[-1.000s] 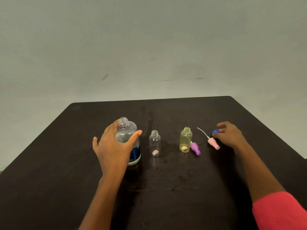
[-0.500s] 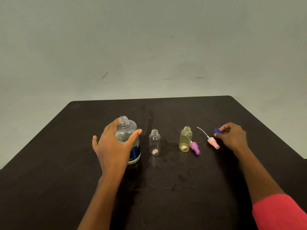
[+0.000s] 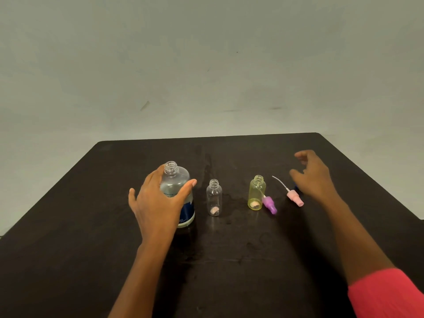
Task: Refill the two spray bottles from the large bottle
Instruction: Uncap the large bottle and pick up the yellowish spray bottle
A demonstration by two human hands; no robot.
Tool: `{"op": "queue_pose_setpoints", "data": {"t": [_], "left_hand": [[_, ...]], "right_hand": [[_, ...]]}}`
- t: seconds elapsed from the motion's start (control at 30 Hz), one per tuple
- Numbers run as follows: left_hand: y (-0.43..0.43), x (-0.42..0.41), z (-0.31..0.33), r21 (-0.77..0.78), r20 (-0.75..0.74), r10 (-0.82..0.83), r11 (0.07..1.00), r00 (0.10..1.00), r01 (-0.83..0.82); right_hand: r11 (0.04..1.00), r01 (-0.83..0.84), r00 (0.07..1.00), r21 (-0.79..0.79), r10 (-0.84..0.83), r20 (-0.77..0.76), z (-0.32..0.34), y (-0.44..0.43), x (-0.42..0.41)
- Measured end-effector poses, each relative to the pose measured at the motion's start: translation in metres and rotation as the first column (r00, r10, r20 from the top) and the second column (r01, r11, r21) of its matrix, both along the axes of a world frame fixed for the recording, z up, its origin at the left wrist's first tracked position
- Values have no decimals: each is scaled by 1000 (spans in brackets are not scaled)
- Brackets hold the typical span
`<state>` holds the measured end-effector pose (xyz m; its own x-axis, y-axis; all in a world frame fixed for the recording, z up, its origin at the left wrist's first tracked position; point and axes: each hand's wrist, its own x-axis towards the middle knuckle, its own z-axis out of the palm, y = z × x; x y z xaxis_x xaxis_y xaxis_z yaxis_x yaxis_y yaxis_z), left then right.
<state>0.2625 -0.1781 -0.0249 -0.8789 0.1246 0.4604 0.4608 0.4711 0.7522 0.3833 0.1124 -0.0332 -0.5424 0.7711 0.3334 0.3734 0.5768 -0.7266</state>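
Both spray bottles (image 3: 214, 198) stand uncapped and look unfilled at 3 o'clock of the large bottle (image 3: 177, 193); our left hand (image 3: 158, 203) curls loosely around it, our right hand (image 3: 313, 175) hovers spread, empty. We judge pouring remains.

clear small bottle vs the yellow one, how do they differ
The clear small bottle is colourless; the yellow bottle is tinted yellow-green. The clear one stands alone, while the yellow one has a purple spray cap lying against its base. The yellow one looks slightly wider. Both stand upright, uncapped and near-empty.
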Motion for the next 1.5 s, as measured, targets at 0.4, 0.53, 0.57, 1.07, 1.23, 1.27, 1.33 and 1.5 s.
{"op": "queue_pose_setpoints", "data": {"t": [0.4,0.53,0.57,1.07,1.23,1.27,1.33,1.5], "left_hand": [[1,0,-3,20,-19,-2,1000,1000,2],[2,0,-2,35,-2,-14,999,1000,14],[2,0,-2,42,1,-30,999,1000,30],[27,32,34,-2,-520,-151,985,841,175],[18,30,49,262,-303,-105,946,947,189],[14,28,50,291,-262,-96,941,960,174],[6,24,51,318,-202,-69,939,977,132],[-12,4,49,377,-105,24,926,994,17]], "right_hand": [[840,-496,760,-222,543,357,34,-54,-13],[883,-443,764,-155,462,451,24,-59,-16],[889,-434,774,-145,450,445,24,-61,-16],[859,-484,822,165,511,-252,104,-145,-28],[768,-631,718,106,631,-293,107,-163,-40],[747,-662,697,64,644,-315,104,-162,-42],[739,-674,697,-2,636,-331,92,-156,-46],[794,-589,806,-148,590,-47,43,-131,-54]]}}
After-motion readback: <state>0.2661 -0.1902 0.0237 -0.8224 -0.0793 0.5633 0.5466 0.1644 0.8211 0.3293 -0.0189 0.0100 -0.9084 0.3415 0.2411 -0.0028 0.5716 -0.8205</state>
